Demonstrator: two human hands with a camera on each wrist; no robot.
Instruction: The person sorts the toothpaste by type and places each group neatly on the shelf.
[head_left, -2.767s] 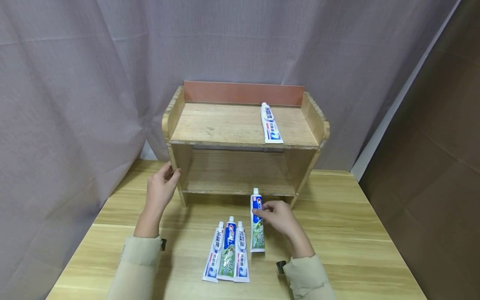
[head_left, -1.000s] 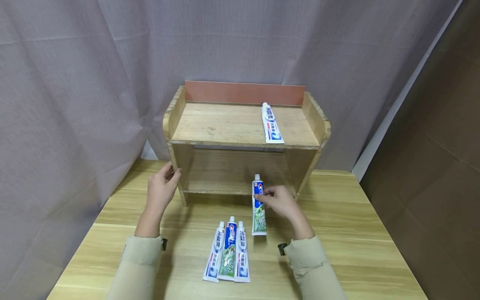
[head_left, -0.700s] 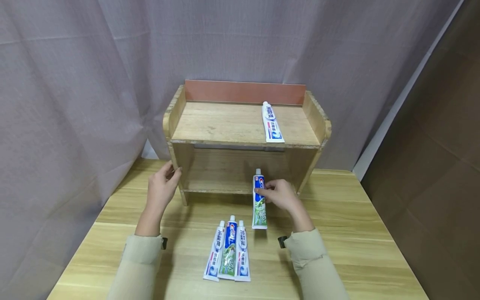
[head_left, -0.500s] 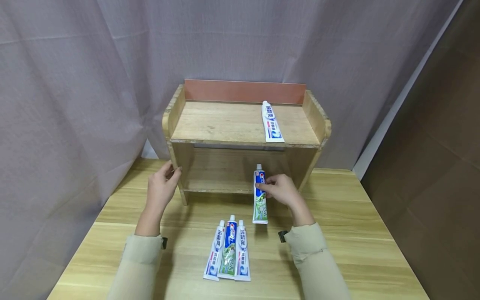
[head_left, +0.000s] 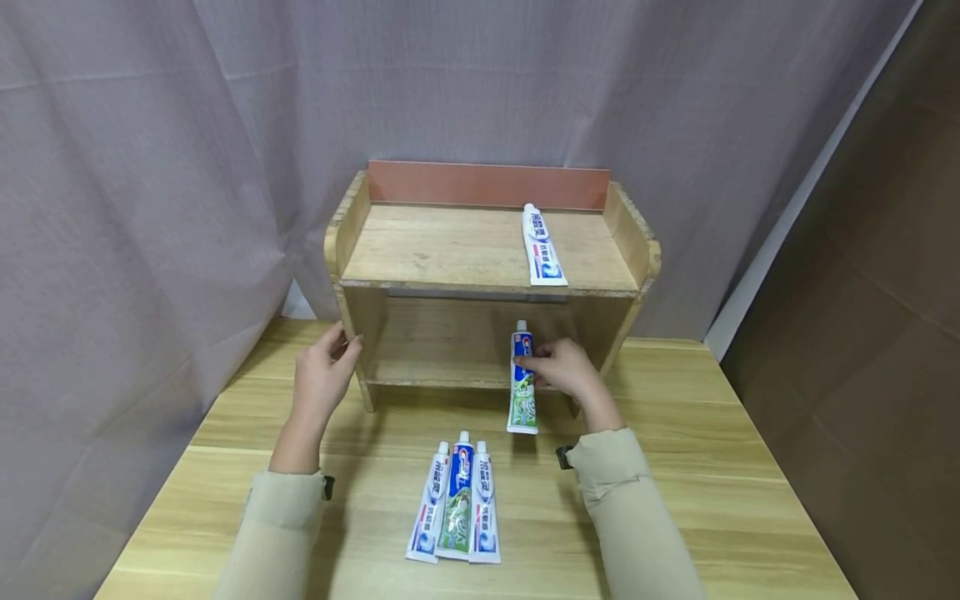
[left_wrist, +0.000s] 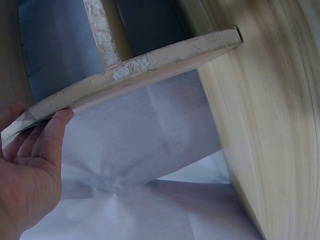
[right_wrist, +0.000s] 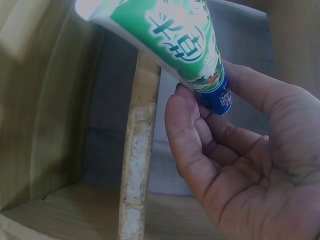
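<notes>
My right hand (head_left: pixel 566 368) pinches a blue-and-green toothpaste tube (head_left: pixel 522 404), cap pointing away, in front of the lower board of a small wooden shelf (head_left: pixel 442 287). In the right wrist view the tube (right_wrist: pixel 170 37) sits between the thumb and fingers of the hand (right_wrist: pixel 245 165), near the board's front edge (right_wrist: pixel 136 160). My left hand (head_left: pixel 321 375) grips the shelf's left side panel; in the left wrist view, thumb and fingers lie on either side of that panel (left_wrist: pixel 150 62). A white toothpaste tube (head_left: pixel 543 248) lies on the top board.
On the wooden table (head_left: pixel 660 500), a blue-and-green tube (head_left: pixel 455 517) lies between two white tubes, a left one (head_left: pixel 427 512) and a right one (head_left: pixel 485 512). Behind the shelf hangs a grey curtain (head_left: pixel 480 83); a brown panel (head_left: pixel 862 333) stands on the right.
My right hand has carried the toothpaste tube forward, away from me, from over the table to the front of the lower board. The left hand stays on the side panel.
</notes>
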